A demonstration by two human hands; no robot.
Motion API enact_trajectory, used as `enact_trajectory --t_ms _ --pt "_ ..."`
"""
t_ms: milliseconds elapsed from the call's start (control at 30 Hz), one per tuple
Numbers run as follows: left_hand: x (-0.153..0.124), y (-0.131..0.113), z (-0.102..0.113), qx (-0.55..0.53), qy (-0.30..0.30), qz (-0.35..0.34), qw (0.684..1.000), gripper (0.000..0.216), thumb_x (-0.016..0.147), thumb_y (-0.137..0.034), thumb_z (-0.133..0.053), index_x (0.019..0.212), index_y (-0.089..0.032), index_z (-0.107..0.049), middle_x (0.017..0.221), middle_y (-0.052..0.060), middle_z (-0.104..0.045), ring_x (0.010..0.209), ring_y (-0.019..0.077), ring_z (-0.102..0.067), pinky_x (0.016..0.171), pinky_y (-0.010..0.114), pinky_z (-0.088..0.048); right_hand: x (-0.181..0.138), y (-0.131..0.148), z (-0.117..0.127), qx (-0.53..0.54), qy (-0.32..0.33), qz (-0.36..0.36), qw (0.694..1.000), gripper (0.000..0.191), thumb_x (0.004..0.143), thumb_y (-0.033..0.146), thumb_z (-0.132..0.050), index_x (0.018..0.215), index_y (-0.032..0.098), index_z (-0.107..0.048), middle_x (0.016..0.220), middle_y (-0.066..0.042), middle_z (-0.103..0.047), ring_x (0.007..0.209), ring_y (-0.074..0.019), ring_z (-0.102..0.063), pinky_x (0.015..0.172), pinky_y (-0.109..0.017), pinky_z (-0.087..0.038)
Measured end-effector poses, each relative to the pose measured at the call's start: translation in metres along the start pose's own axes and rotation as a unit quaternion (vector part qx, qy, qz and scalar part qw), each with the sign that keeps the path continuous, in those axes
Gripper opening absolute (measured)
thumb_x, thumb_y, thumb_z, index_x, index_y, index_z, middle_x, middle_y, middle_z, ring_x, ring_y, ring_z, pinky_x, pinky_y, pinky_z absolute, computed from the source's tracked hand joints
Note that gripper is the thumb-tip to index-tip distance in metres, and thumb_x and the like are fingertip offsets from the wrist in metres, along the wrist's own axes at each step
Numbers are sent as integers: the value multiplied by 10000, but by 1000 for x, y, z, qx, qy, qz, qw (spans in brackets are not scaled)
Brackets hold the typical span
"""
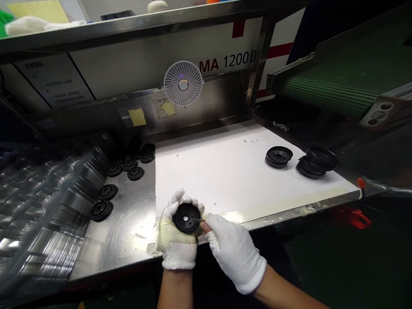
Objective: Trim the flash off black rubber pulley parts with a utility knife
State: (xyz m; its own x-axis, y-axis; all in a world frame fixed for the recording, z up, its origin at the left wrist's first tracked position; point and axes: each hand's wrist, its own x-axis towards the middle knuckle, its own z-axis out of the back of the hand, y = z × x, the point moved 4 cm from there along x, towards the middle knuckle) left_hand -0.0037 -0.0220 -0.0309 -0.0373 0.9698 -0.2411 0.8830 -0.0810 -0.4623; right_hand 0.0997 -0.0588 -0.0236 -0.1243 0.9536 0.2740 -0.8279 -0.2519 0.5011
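My left hand [175,232], in a white glove with a stained yellowish palm, cradles a round black rubber part [186,218] with a centre hole. My right hand [234,253], also gloved, pinches a thin pale sliver [197,220] against the part's rim. I cannot tell whether the sliver is a tool or a strip of trimmed rubber. Both hands sit over the front edge of a white sheet [230,171]. Similar black parts [278,156] lie on that sheet to the right, with a small stack [316,161] beyond.
Several black parts [129,168] lie on the steel table [125,233] to my left, beside a plastic-wrapped mass [30,214]. A steel shelf [139,25] runs overhead, a small white fan [183,83] stands behind, and a green conveyor belt [332,85] lies right.
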Motion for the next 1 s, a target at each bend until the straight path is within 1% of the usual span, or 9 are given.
enact_trajectory --t_ms 133,233,367,433,567,700,867,933,1000 --pt "11 2 3 -49 -30 -53 997 127 734 -175 -574 857 -172 -606 710 5 -566 690 120 -570 713 295 -502 -2 7 -2 3 3 -2 1000 198 890 264 -368 789 219 -532 672 10 -591 583 -147 -526 539 -269 -259" --pt "11 2 0 -65 -35 -71 995 109 738 -162 -572 840 -183 -604 698 -12 -563 696 97 -566 785 295 -487 -3 12 -2 14 6 7 1000 187 881 253 -379 772 225 -528 670 21 -597 582 -142 -534 533 -266 -261" --pt "0 -1 -8 -5 -19 -27 999 295 746 -179 -525 1037 -161 -578 907 90 -610 903 228 -581 804 421 -482 -2 8 2 12 1 5 1000 194 888 259 -367 771 221 -518 691 15 -600 598 -145 -538 541 -266 -270" --pt "-4 -1 -10 14 -10 3 1000 321 741 -193 -513 1054 -148 -569 910 112 -607 892 256 -582 763 441 -490 -1 4 3 11 -3 -1 1000 178 886 253 -370 790 223 -516 697 14 -594 608 -149 -536 547 -268 -274" --pt "3 2 -6 -29 -25 -24 999 183 734 -161 -547 909 -156 -600 737 37 -579 721 151 -581 734 343 -502 -2 1 1 13 0 -11 1000 173 887 255 -369 801 224 -515 700 13 -585 608 -150 -528 549 -268 -274" --pt "8 4 -4 -61 -47 -67 995 100 735 -148 -560 824 -174 -596 709 -1 -571 704 110 -576 792 317 -489 -4 7 -1 20 -1 0 1000 189 885 262 -371 757 227 -506 654 25 -577 576 -142 -523 537 -270 -259" --pt "-8 0 -10 15 2 3 1000 337 761 -213 -496 1089 -156 -554 1012 127 -595 975 272 -560 830 451 -465 0 5 4 15 -11 8 1000 192 890 269 -364 767 225 -504 682 18 -585 588 -143 -518 543 -269 -263" --pt "-11 -2 -11 20 14 12 1000 340 754 -226 -499 1081 -154 -557 946 113 -603 916 256 -577 805 435 -475 0 2 5 16 -9 4 1000 179 886 255 -372 774 222 -508 684 15 -582 593 -143 -515 548 -266 -270" --pt "-9 -3 -10 -2 -4 -11 1000 260 748 -219 -520 992 -160 -585 793 57 -592 789 190 -589 751 368 -495 0 2 4 15 -7 1 1000 171 881 244 -377 779 220 -512 682 13 -581 594 -144 -514 550 -265 -273"
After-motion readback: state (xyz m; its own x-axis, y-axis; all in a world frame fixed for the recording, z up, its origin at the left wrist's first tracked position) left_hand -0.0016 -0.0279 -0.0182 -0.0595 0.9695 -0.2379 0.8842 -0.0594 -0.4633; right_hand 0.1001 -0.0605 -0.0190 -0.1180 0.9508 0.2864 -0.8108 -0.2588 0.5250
